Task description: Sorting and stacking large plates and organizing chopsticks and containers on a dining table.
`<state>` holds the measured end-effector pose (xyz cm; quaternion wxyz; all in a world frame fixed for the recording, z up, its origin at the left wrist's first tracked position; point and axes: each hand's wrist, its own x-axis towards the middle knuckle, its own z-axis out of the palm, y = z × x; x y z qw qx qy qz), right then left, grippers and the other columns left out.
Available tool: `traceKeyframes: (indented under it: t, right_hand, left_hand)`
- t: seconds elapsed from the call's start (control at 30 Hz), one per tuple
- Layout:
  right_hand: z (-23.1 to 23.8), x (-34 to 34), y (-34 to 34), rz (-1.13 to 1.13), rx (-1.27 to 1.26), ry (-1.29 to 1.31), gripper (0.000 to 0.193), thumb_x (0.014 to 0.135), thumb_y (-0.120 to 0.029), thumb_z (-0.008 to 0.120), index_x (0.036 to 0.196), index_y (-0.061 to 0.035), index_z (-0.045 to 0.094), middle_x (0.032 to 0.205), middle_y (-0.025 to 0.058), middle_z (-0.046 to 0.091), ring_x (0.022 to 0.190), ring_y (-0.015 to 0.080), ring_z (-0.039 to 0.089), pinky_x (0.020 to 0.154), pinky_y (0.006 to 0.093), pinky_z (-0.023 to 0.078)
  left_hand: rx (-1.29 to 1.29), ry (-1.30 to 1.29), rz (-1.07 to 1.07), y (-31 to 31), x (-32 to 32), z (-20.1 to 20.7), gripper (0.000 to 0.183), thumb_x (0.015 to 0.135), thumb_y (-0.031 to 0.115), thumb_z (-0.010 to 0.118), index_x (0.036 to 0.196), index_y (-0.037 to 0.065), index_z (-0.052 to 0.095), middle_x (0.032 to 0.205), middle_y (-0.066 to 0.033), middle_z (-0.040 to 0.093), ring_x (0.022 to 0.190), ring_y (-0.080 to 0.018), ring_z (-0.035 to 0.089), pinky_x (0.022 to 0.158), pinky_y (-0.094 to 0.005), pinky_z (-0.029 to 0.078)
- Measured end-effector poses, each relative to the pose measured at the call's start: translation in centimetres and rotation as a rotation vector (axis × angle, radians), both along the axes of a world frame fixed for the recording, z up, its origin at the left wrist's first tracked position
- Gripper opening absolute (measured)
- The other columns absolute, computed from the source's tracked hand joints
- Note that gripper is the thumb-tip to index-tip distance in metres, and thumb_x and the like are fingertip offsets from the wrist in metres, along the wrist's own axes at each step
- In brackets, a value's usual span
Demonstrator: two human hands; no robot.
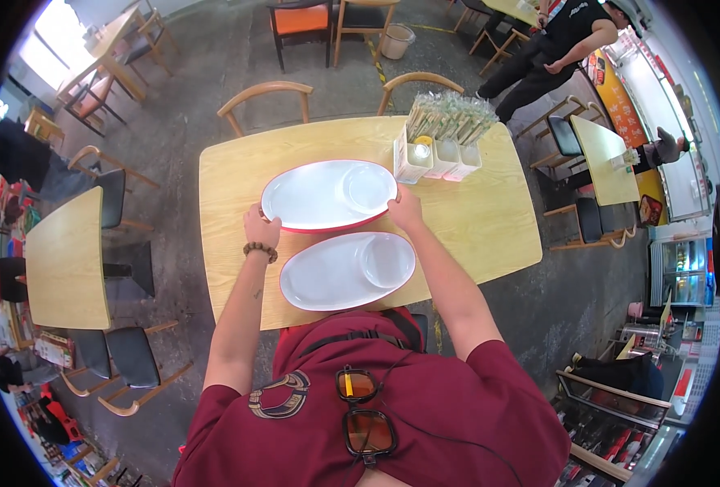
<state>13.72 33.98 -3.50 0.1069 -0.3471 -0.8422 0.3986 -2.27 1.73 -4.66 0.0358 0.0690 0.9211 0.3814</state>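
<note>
A white oval plate (303,193) with a red rim and a round compartment at its right end is gripped at both ends. My left hand (261,227), a beaded bracelet on its wrist, has its fingers closed on the left end. At the right end my right hand (406,208) grips the rim. Nearer to me, a second plate (321,273) of the same kind lies on the pale wooden table (490,219). Whether the far plate touches the tabletop, I cannot tell.
Behind my right hand stands a white holder (412,161) with wrapped chopsticks (451,118) upright in it. Wooden chairs (266,93) stand at the table's far side. A person in black (550,49) stands at the far right. Another table (72,260) is on the left.
</note>
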Motion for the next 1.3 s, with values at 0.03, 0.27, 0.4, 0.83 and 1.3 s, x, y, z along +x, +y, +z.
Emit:
traceKeyframes:
  t: [0.03,0.27,0.4,0.83,1.3]
  right_hand:
    - [0.3,0.1,0.0,0.000,-0.002,-0.001,0.052,0.078,-0.013,0.061,0.129,-0.0071,0.064,0.082,0.0173,0.069,0.077,0.0305,0.069,0.076,0.0417,0.054]
    - [2.1,4.7,-0.5,-0.044,-0.101,0.055,0.053,0.077,-0.009,0.063,0.130,-0.0045,0.064,0.068,0.0101,0.063,0.062,0.0207,0.061,0.065,0.0372,0.051]
    - [3.4,9.3,-2.7,-0.047,-0.139,0.076,0.053,0.078,-0.006,0.062,0.131,0.0012,0.062,0.064,0.0088,0.060,0.058,0.0173,0.058,0.060,0.0334,0.049]
    - [0.4,17.9,-6.7,-0.073,-0.128,0.038,0.052,0.084,-0.003,0.062,0.135,-0.0001,0.058,0.067,0.0071,0.061,0.060,0.0133,0.058,0.061,0.0302,0.049]
    - [1.5,17.4,-7.2,-0.038,-0.115,-0.007,0.056,0.085,-0.007,0.062,0.140,-0.0044,0.055,0.063,0.0088,0.057,0.057,0.0188,0.056,0.060,0.0346,0.048]
  left_hand:
    - [0.014,0.011,-0.010,-0.2,0.1,0.2,0.046,0.075,0.010,0.076,0.117,0.001,0.060,0.103,-0.0162,0.064,0.088,-0.0277,0.066,0.080,-0.0394,0.056]
    - [0.214,-0.104,-0.029,-2.0,4.2,5.4,0.032,0.080,0.008,0.075,0.107,0.000,0.060,0.098,-0.0129,0.069,0.080,-0.0230,0.068,0.073,-0.0360,0.055]
    - [0.248,-0.101,-0.012,-4.5,8.1,4.7,0.022,0.083,0.007,0.073,0.097,-0.001,0.059,0.082,-0.0084,0.066,0.069,-0.0149,0.062,0.065,-0.0309,0.051]
    - [0.138,-0.099,-0.066,-7.7,16.0,1.2,0.018,0.079,0.004,0.073,0.088,0.001,0.058,0.075,-0.0098,0.059,0.061,-0.0201,0.057,0.060,-0.0346,0.048]
    - [0.065,-0.096,-0.078,-7.7,16.5,1.3,0.022,0.077,0.005,0.074,0.089,0.001,0.056,0.080,-0.0127,0.059,0.066,-0.0250,0.061,0.062,-0.0382,0.050]
